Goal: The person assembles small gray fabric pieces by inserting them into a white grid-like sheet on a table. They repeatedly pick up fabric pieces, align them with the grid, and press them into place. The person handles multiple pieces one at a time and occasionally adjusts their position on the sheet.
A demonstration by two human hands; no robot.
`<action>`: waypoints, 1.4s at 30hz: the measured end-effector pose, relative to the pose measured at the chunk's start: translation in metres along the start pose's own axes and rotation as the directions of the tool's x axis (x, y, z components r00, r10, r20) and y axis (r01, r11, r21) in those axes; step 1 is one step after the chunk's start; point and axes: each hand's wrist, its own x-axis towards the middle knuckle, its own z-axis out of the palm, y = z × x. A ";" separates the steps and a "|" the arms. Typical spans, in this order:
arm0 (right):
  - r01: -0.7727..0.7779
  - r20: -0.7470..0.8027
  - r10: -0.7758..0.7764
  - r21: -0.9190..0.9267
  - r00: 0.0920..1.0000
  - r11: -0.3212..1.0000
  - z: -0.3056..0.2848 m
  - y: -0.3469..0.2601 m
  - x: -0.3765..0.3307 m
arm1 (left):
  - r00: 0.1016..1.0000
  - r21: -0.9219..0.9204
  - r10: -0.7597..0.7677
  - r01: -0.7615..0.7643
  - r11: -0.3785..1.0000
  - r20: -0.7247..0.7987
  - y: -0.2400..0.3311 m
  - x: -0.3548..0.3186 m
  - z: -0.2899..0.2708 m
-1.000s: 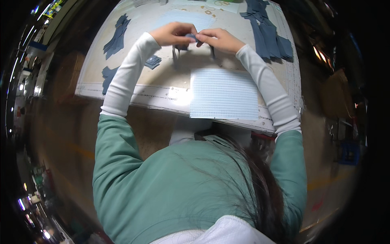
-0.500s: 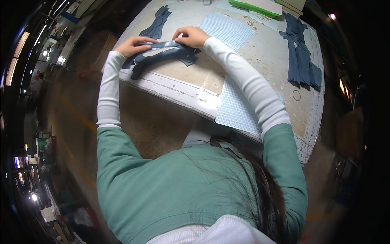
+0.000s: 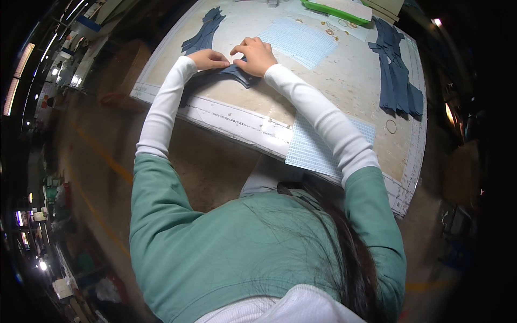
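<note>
A dark blue curved fabric piece (image 3: 237, 76) lies near the table's front left edge, part of it under my hands. My left hand (image 3: 208, 59) is closed, its fingertips pinching the fabric's upper edge. Just right of it, my right hand (image 3: 257, 56) rests at the fabric's end, thumb and forefinger spread apart with a gap between them. The fabric stretches left behind my left wrist, where my white sleeve partly hides it. Beyond my left hand is a bundle of dark blue fabric pieces (image 3: 205, 32).
Another stack of dark blue pieces (image 3: 396, 72) lies along the table's right side. Printed pale blue sheets (image 3: 301, 42) lie on the worn table (image 3: 344, 81), one under my right forearm. A green tray (image 3: 334, 12) stands at the back, with small rings (image 3: 391, 126) scattered about.
My left hand has moved right, close to my right hand. The light strip stretched between them no longer shows, and the right thumb and forefinger have spread.
</note>
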 end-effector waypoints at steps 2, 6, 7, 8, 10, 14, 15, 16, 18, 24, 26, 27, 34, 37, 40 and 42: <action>0.037 -0.049 -0.033 0.068 0.998 0.997 -0.014 0.009 -0.005 | 0.995 0.035 -0.002 -0.001 0.999 0.101 0.008 0.010 0.001; 0.090 -0.147 -0.072 0.120 0.987 0.989 -0.048 0.032 -0.023 | 0.969 0.050 -0.168 0.161 0.986 0.182 0.015 0.013 0.002; 0.089 -0.162 -0.068 0.129 0.984 0.988 -0.057 0.037 -0.028 | 0.979 0.057 -0.119 0.111 0.992 0.163 0.015 0.011 0.003; 0.081 -0.197 -0.058 0.113 0.979 0.990 -0.064 0.040 -0.035 | 0.989 0.063 -0.054 0.046 0.997 0.137 0.015 0.008 0.006; 0.027 -0.099 -0.011 0.159 0.995 0.987 -0.078 0.048 -0.047 | 0.997 0.112 0.039 -0.046 0.993 0.066 0.015 0.005 0.012; -0.084 0.000 0.088 0.300 0.996 0.950 -0.100 0.062 -0.068 | 0.982 -0.224 0.183 -0.167 0.960 0.053 0.021 -0.006 0.034; -0.108 0.016 0.109 0.360 0.994 0.927 -0.104 0.065 -0.072 | 0.982 -0.253 0.188 -0.179 0.951 0.008 0.025 -0.008 0.036; -0.136 0.037 0.132 0.381 0.991 0.915 -0.109 0.068 -0.076 | 0.984 -0.267 0.177 -0.180 0.947 -0.033 0.031 -0.008 0.037; -0.182 0.020 0.193 0.442 0.981 0.878 -0.119 0.073 -0.082 | 0.982 -0.416 0.119 -0.171 0.893 -0.148 0.049 -0.007 0.037; -0.357 0.193 0.335 0.754 0.922 0.551 -0.138 0.065 -0.083 | 0.849 -0.691 0.233 -0.523 0.499 -0.474 0.128 0.019 0.028; -0.281 0.162 0.304 0.871 0.939 0.402 -0.141 0.062 -0.078 | 0.797 -0.656 0.361 -0.604 0.453 -0.485 0.156 0.031 0.030; -0.203 0.089 0.318 0.917 0.944 0.345 -0.145 0.064 -0.074 | 0.786 -0.627 0.382 -0.618 0.475 -0.485 0.167 0.035 0.032; 0.042 -0.387 0.284 0.652 0.877 0.757 -0.157 0.078 -0.055 | 0.742 -0.623 0.233 -0.660 0.419 -0.629 0.204 0.058 0.030; 0.025 -0.344 0.268 0.653 0.900 0.757 -0.156 0.075 -0.047 | 0.706 -0.547 0.247 -0.683 0.485 -0.663 0.194 0.055 0.014; 0.080 -0.235 0.163 0.768 0.958 0.636 -0.155 0.065 -0.036 | 0.692 -0.511 0.238 -0.682 0.522 -0.681 0.176 0.038 -0.007; 0.133 -0.279 0.104 0.713 0.955 0.688 -0.152 0.051 -0.017 | 0.679 -0.470 0.191 -0.656 0.590 -0.708 0.163 0.022 -0.018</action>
